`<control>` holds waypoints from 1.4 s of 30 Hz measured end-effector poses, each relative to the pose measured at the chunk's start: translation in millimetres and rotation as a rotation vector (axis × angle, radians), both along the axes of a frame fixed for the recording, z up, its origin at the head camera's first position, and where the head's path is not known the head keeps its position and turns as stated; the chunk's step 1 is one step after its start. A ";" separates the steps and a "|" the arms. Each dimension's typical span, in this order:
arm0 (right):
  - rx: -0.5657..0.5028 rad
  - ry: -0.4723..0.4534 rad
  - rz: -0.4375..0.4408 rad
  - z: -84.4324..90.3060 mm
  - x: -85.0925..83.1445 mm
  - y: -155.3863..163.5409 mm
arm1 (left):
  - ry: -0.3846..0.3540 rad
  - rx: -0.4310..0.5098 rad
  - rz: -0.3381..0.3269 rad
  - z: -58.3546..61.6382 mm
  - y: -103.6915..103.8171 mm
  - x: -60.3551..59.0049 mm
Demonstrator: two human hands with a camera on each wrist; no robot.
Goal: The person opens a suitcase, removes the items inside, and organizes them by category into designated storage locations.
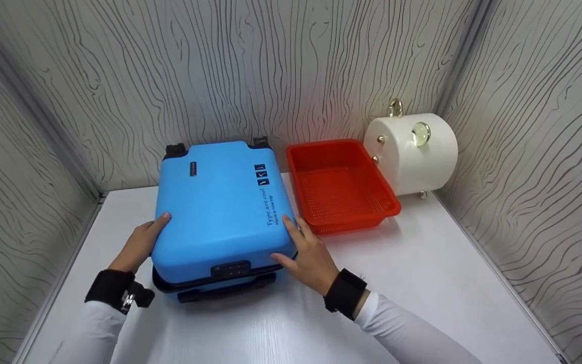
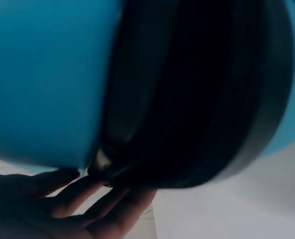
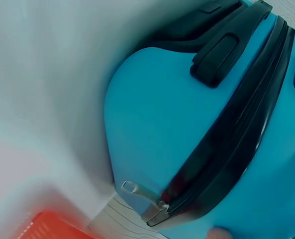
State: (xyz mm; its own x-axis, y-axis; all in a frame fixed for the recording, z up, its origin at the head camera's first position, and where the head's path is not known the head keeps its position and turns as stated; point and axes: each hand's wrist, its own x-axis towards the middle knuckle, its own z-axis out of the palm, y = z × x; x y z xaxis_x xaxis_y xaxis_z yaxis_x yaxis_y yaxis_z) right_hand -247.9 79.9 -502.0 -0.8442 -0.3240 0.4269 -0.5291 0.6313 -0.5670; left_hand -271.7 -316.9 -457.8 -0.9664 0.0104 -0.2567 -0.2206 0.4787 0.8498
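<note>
The left hand (image 1: 142,242) lies along the left side of the case (image 1: 215,202), thumb on the top edge and the other fingers nearly straight against the side by the seam; the right hand (image 1: 311,258) is spread over the right front corner, fingertips resting on the top, thumb on the front. Neither curls round anything. The case lies flat on the surface (image 1: 422,273), left of the basket, its wheels (image 1: 175,150) towards the wall. Its smooth blue shell looks stiff and probably a bit slippery under flat fingers; it is likely bulky rather than fragile, and its weight depends on contents that cannot be seen. The zip (image 3: 227,134) seam should be the softer, more flexible part. For lifting, the black handle (image 3: 217,62) on the front, or both sides held low, would be surest; the metal pull (image 3: 130,186) gives fingertips a small hold. On the lid, lettering (image 1: 269,207) reads "Type are cool", with a smaller line that seems to say "Have a nice trip", beside three black squares (image 1: 261,174). A dark badge (image 1: 193,168) is too small to read, as are the markings on the lock (image 1: 230,269). Beyond stand the red basket (image 1: 344,227) and a white cylinder (image 1: 427,162), without readable writing.
</note>
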 end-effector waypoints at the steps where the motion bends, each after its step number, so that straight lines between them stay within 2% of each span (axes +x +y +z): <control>1: 0.001 0.000 0.012 0.9 -1.3 1.5 | -0.001 0.004 0.001 -0.1 1.5 1.1; 5: 0.016 0.010 0.061 5.1 -7.6 8.0 | -0.004 0.009 0.021 -1.2 7.2 8.1; 9: 0.028 0.000 0.117 8.7 -16.6 16.5 | -0.011 -0.016 0.064 -3.2 15.3 21.0; 19: 0.140 -0.129 0.274 19.8 -49.0 32.7 | 0.037 0.026 0.158 -12.5 38.4 70.9; 22: 0.157 -0.118 0.275 20.4 -58.4 36.4 | 0.074 0.017 0.168 -13.4 51.3 80.9; 24: 0.164 -0.096 0.245 19.6 -63.5 37.3 | 0.090 -0.009 0.163 -13.2 60.7 85.3; 27: 0.152 -0.072 0.186 16.5 -67.4 36.6 | 0.082 -0.126 0.130 -10.7 68.7 88.4; 30: 0.119 -0.055 0.140 14.0 -64.6 31.6 | 0.087 -0.329 0.123 -4.5 62.1 87.5; 32: 0.083 -0.030 0.117 13.2 -57.8 26.1 | 0.131 -0.437 0.145 1.6 49.3 83.7; 34: 0.057 0.014 0.093 12.6 -47.2 19.0 | 0.189 -0.501 0.175 9.2 32.3 75.7; 37: 0.048 0.097 0.071 12.8 -25.9 5.6 | 0.255 -0.515 0.159 22.5 4.7 57.4; 42: 0.143 0.288 0.065 10.5 10.0 -20.4 | 0.311 -0.484 0.044 37.8 -31.0 21.4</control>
State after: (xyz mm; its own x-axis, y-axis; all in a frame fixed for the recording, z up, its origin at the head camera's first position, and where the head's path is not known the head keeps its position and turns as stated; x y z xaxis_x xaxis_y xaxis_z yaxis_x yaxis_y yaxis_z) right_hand -237.9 59.5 -491.5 -0.6711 -0.4469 0.5916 -0.6964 0.6537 -0.2961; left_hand -250.2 -347.9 -420.0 -0.9941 -0.0794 0.0740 -0.0239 0.8251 0.5645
